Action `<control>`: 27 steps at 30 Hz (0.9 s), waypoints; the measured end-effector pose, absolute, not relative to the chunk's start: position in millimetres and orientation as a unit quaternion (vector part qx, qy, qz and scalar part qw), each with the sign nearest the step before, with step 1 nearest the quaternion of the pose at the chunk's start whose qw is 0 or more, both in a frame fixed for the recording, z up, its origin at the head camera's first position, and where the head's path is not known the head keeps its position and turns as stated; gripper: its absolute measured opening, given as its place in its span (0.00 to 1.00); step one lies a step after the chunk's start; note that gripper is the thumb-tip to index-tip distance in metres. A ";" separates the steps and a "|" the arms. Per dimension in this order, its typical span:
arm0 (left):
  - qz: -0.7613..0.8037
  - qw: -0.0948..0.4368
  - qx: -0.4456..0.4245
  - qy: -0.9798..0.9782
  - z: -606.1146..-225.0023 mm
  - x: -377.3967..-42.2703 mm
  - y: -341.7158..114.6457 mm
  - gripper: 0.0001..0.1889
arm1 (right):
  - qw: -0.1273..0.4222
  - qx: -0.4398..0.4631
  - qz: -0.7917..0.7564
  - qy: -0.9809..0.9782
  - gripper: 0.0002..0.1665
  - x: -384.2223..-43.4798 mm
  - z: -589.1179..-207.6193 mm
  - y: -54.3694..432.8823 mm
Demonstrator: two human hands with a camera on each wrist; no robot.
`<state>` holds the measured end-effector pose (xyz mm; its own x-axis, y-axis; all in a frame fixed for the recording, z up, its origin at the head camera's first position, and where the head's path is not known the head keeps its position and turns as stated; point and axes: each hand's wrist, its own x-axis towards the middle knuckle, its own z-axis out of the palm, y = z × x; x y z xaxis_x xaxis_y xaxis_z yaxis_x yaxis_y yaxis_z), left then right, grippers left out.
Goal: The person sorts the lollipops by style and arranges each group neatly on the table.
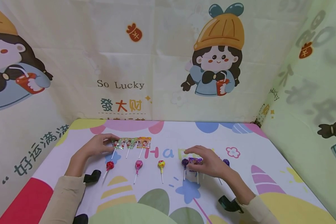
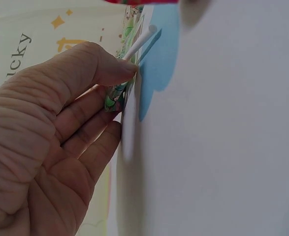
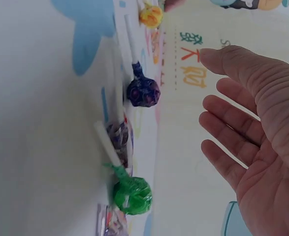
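My left hand (image 1: 96,145) pinches a green-wrapped flat lollipop (image 1: 115,144) by its wrapper, thumb in front and fingers behind; its white stick (image 2: 142,42) shows past the thumb. Beside it lie another green flat lollipop (image 1: 131,143) and an orange one (image 1: 144,143). My right hand (image 1: 211,162) hovers with parted fingers and holds nothing. Near it are a dark purple round lollipop (image 1: 185,162), a purple flat lollipop (image 1: 195,160) and a blue-purple round one (image 1: 226,162). A green round lollipop (image 3: 133,195) shows in the right wrist view, covered by the hand in the head view.
In the front row lie a red lollipop (image 1: 110,165), a pink one (image 1: 138,165) and a yellow one (image 1: 161,164). The printed tabletop (image 1: 151,183) meets a cartoon-patterned cloth (image 1: 162,71) at the back. Black wrist straps sit by both sleeves.
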<state>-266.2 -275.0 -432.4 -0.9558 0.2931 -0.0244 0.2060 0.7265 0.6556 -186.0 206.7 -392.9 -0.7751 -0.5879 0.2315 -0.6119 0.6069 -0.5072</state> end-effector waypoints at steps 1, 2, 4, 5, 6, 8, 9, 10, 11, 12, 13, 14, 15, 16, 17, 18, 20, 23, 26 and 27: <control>0.345 0.063 0.134 0.927 -432.4 -266.3 -274.7 0.24 | 0.020 0.334 0.289 -0.897 0.27 -186.0 -394.2 208.5; 0.346 0.063 0.133 0.927 -432.4 -266.5 -274.5 0.24 | 0.018 0.333 0.289 -0.898 0.27 -185.9 -395.4 210.4; 0.346 0.063 0.133 0.927 -432.6 -267.0 -274.4 0.24 | 0.017 0.335 0.288 -0.897 0.27 -186.0 -397.8 214.0; 0.346 0.064 0.132 0.927 -432.7 -267.2 -274.3 0.24 | 0.017 0.336 0.285 -0.897 0.27 -186.0 -399.0 215.8; 0.347 0.064 0.131 0.927 -432.8 -267.3 -274.3 0.24 | 0.020 0.338 0.282 -0.897 0.27 -186.1 -400.1 217.7; 0.346 0.065 0.131 0.927 -432.6 -267.0 -274.3 0.24 | 0.026 0.343 0.277 -0.897 0.27 -185.9 -401.6 220.7; 0.345 0.066 0.131 0.927 -432.4 -266.7 -274.3 0.24 | 0.030 0.345 0.273 -0.897 0.27 -185.9 -402.2 222.1; 0.344 0.066 0.131 0.927 -432.1 -266.5 -274.4 0.24 | 0.034 0.348 0.270 -0.897 0.27 -185.8 -402.6 223.3; 0.345 0.067 0.127 0.928 -432.1 -266.3 -274.4 0.24 | 0.037 0.350 0.269 -0.897 0.27 -185.8 -403.2 224.6; 0.344 0.067 0.127 0.928 -431.9 -266.1 -274.5 0.24 | 0.039 0.352 0.268 -0.896 0.27 -185.7 -403.7 225.8; 0.344 0.068 0.126 0.928 -431.8 -266.1 -274.5 0.24 | 0.039 0.353 0.266 -0.896 0.26 -185.7 -404.1 226.8; 0.342 0.068 0.129 0.928 -431.6 -266.2 -274.5 0.24 | 0.038 0.352 0.265 -0.897 0.26 -185.7 -404.5 227.8; 0.343 0.068 0.128 0.928 -431.6 -266.4 -274.5 0.24 | 0.036 0.352 0.266 -0.897 0.26 -185.7 -404.8 228.6; 0.343 0.068 0.127 0.928 -431.6 -266.6 -274.6 0.24 | 0.032 0.351 0.266 -0.897 0.26 -185.6 -405.2 229.3; 0.343 0.067 0.127 0.928 -431.5 -266.7 -274.4 0.25 | 0.029 0.350 0.264 -0.899 0.26 -185.7 -406.0 230.3; 0.343 0.068 0.128 0.928 -431.5 -266.8 -274.4 0.25 | 0.026 0.348 0.262 -0.900 0.26 -185.8 -406.6 231.1; 0.344 0.068 0.131 0.927 -431.0 -266.5 -274.3 0.25 | 0.020 0.347 0.260 -0.901 0.26 -186.3 -407.7 232.2; 0.347 0.069 0.129 0.927 -430.5 -265.7 -274.4 0.25 | 0.013 0.346 0.254 -0.903 0.27 -187.3 -409.3 233.7; 0.347 0.068 0.131 0.926 -430.9 -265.8 -274.5 0.25 | 0.005 0.342 0.249 -0.906 0.27 -188.1 -410.0 233.9; 0.347 0.068 0.132 0.926 -431.2 -266.1 -274.5 0.25 | 0.002 0.340 0.244 -0.908 0.28 -188.3 -410.4 234.0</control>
